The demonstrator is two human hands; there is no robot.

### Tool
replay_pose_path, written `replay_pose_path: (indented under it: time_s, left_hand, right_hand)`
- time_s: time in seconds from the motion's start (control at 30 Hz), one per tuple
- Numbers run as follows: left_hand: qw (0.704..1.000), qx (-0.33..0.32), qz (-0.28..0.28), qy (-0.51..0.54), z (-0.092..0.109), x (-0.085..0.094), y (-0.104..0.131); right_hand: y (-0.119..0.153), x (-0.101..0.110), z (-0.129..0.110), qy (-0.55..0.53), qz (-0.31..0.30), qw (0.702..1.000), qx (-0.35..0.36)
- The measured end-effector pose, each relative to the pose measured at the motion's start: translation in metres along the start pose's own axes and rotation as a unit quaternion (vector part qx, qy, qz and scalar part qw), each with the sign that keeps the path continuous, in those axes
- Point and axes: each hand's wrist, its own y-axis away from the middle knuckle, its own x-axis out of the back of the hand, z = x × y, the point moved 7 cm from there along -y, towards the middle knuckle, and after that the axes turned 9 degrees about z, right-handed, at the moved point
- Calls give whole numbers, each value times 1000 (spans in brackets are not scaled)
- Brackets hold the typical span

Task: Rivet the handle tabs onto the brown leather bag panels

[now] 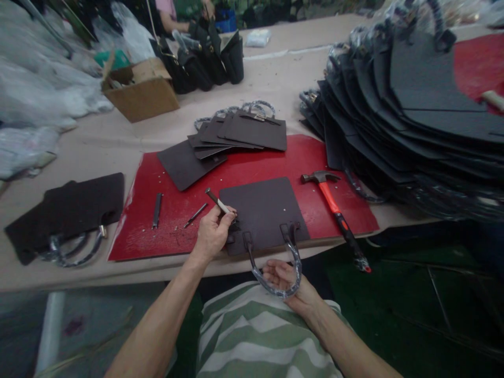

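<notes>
My left hand (212, 231) is closed round a metal punch (220, 202) with a pale wrapped grip, at the left edge of a dark bag panel (263, 205). A plastic-wrapped bag handle (258, 275) fixed to that panel hangs over the table's front edge. Palm up and fingers loosely apart, my right hand (287, 283) lies behind the loop of this handle; whether it touches the loop I cannot tell. The panel rests on a red board (177, 184). Two slim metal tools, a flat one (157, 210) and a thin rod (195, 215), lie to the left.
A claw hammer (333, 202) lies on the right, its grip past the edge. Fanned panels with handles (252, 131) lie behind, more panels (82, 205) at left. A tall stack of dark bag pieces (370, 105) fills the right. Beyond are a cardboard box (144, 97) and a person's arm (173, 23).
</notes>
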Motion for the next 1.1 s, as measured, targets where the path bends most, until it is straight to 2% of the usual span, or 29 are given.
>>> replay_pose_path:
  time_s: [0.1,0.17,0.23,0.37,0.43,0.5,0.53,0.63,0.67,0.73,0.83,0.97,1.03,1.1]
  left_hand:
    - [1000,-1,-3,1,0,-2,5]
    - [1000,4,-2,8,0,-3,8]
    - [1000,17,0,22,1,-3,8]
    - [998,50,1,47,1,7,-4]
    - [998,56,18,11,-2,25,-17]
    - [992,59,48,-102,-8,54,-31]
    - [979,65,61,-183,-11,71,-37]
    - [913,98,87,-387,-24,119,-50]
    - [896,109,90,-421,-28,131,-52]
    - [881,127,90,-447,-35,145,-53]
    - [852,129,58,-505,-39,144,-47]
    - [803,21,41,-595,-18,116,-39]
    - [809,-23,27,-587,-8,98,-37]
    - [830,-19,-12,-557,-9,83,-37]
  right_hand:
    - [-13,-29,-8,-5,-90,995,49]
    - [-17,-43,-18,29,-109,990,89]
    - [-17,-49,-25,63,-87,988,111]
    - [-15,-46,-30,97,24,984,148]
    - [-14,-42,-32,110,75,976,173]
    - [-15,-39,-33,120,104,970,185]
    - [-15,-39,-34,121,112,969,187]
    - [-15,-37,-35,110,126,969,182]
    - [-15,-37,-35,106,126,970,179]
    - [-13,-38,-35,95,121,973,174]
    - [-13,-44,-32,77,98,978,165]
    - [-14,-49,-30,92,117,972,182]
    - [-13,-48,-31,109,141,964,198]
    - [-11,-47,-32,110,152,960,209]
